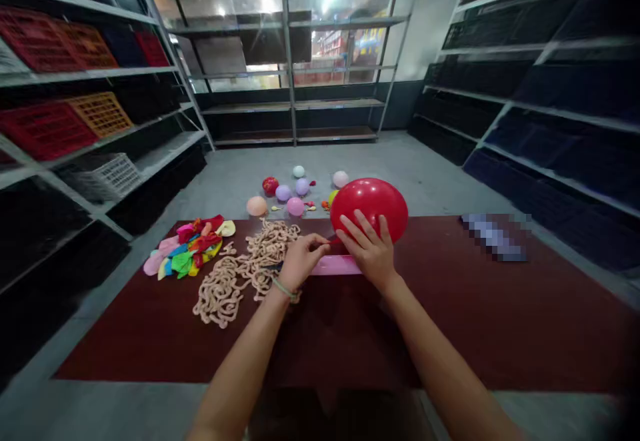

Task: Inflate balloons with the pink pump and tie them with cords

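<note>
Right hand (371,249) lying open on red balloon (370,204), at 12 o'clock on table (475,321), likely stopping it rolling | left hand (300,261) pinching its neck (331,242) closed, probably keeping air in | strings (240,271) sitting at 9 o'clock

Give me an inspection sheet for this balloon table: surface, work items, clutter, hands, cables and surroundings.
surface: dark red tabletop, flat, no spills seen.
job's things: round red inflated balloon at the far edge; flat pink strip under the hands.
clutter: pile of beige looped cord; heap of flat coloured uninflated balloons; blurred-out object at the right.
hands: left hand with fingers pinched at the balloon's neck; right hand spread against the balloon.
cables: nothing seen.
surroundings: small inflated balloons on the grey floor; metal shelving with red, orange and white plastic crates.
</note>
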{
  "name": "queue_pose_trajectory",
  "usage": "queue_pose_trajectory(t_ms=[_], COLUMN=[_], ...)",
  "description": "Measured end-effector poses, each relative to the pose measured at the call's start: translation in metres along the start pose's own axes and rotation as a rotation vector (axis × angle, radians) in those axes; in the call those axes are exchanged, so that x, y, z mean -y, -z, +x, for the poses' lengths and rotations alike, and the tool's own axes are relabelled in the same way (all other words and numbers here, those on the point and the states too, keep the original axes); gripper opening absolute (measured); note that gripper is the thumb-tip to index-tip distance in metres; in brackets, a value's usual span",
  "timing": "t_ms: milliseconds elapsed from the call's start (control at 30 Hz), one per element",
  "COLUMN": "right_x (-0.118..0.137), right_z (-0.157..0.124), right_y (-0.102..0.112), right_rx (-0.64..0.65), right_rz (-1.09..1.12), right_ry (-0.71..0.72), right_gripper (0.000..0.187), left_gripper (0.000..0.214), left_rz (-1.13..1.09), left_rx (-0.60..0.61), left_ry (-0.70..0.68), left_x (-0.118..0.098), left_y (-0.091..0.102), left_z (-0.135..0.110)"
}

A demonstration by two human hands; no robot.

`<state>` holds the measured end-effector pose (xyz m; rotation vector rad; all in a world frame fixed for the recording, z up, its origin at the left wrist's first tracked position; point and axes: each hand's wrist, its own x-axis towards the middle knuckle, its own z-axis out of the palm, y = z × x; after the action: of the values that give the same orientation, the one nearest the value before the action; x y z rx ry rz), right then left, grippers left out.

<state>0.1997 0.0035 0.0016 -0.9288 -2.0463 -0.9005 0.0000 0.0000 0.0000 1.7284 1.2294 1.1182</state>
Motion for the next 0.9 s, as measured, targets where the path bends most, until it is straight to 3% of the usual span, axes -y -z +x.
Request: queue_pose_trajectory(t_ms=[133, 267, 433, 633, 767, 900], right_x=[0.0, 0.002, 0.013, 0.045, 0.059, 0.049], right_z=[0.016, 0.034, 0.049, 0.058, 0.059, 0.058], right_y=[-0.002, -0.009, -0.033, -0.071, -0.083, -0.082], right_rx=[0.089, 0.238, 0.378, 0.704, 0.717, 0.691], right_rz=[0.008, 0.105, 0.252, 0.495, 0.532, 0.614], right_ry=[0.062, 0.103, -0.009, -0.083, -0.156, -0.269], right_gripper=[0.046, 0.058, 0.029, 0.012, 0.01, 0.013], left_gripper=[0.015, 0.017, 0.019, 0.023, 0.02, 0.018], left_rz=[0.076, 0.08, 0.046, 0.035, 0.052, 0.087], left_rx=[-0.062, -0.283, -0.491, -0.53, -0.5, -0.505], left_ry=[-0.048, 0.014, 0.126, 0.091, 0.083, 0.102], left_x=[-0.008, 0.007, 0.036, 0.064, 0.069, 0.064], left_y=[0.014, 0.043, 0.073, 0.069, 0.064, 0.065], left_z=[0.006, 0.018, 0.032, 0.027, 0.02, 0.017])
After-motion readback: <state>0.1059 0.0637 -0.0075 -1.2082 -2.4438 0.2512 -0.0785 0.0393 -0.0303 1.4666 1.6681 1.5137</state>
